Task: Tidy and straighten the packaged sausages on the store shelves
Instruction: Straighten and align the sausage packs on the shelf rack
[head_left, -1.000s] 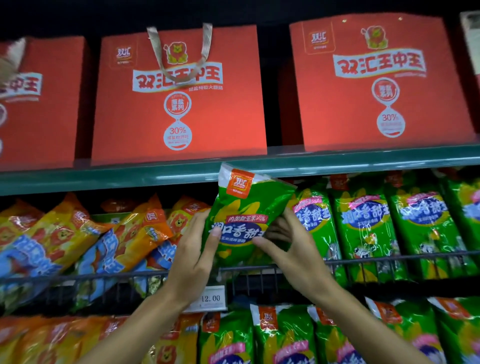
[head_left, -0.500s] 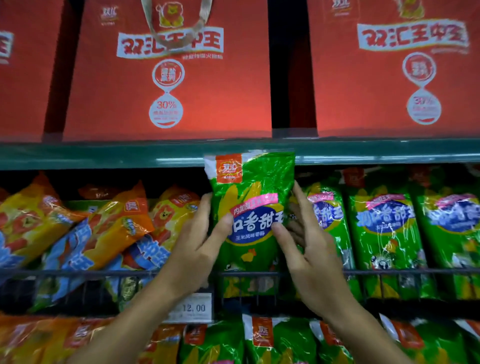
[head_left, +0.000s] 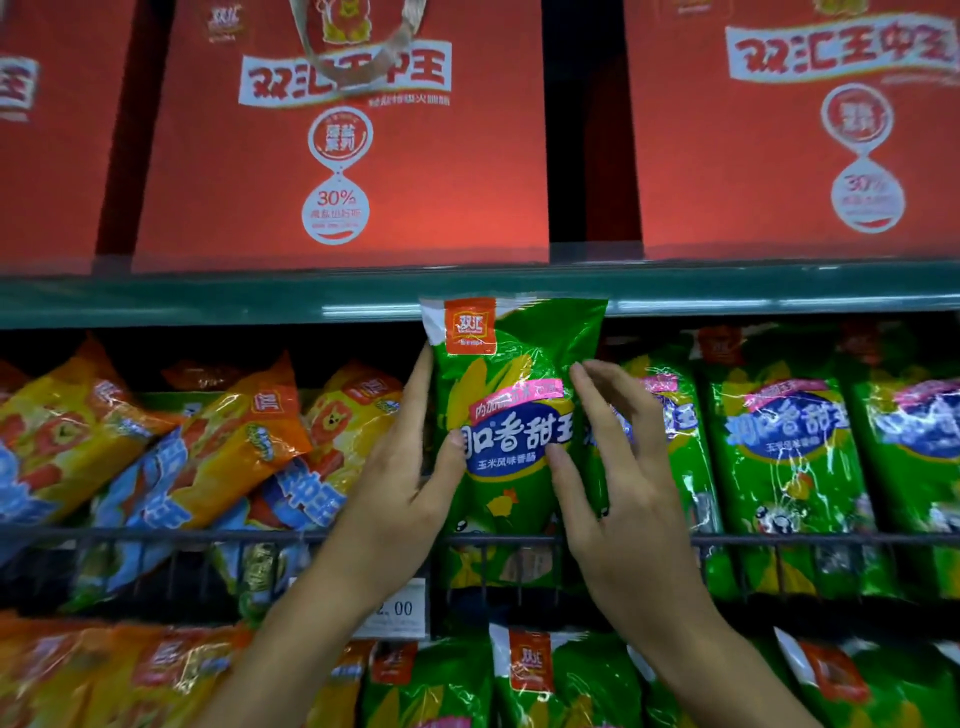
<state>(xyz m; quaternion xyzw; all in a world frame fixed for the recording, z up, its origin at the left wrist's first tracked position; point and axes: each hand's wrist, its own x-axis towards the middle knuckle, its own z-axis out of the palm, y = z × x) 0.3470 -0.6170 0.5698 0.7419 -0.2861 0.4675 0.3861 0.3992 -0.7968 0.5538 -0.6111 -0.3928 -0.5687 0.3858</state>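
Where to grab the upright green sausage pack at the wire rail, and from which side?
By its two long side edges at mid-height, coming from the front. The green pack stands upright and is narrow, so the left hand and right hand can bracket it. Its bottom sits behind the wire rail, and neighbouring packs crowd its right side.

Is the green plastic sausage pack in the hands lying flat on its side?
No, the green plastic sausage pack stands upright between the left hand and right hand, its orange logo on top.
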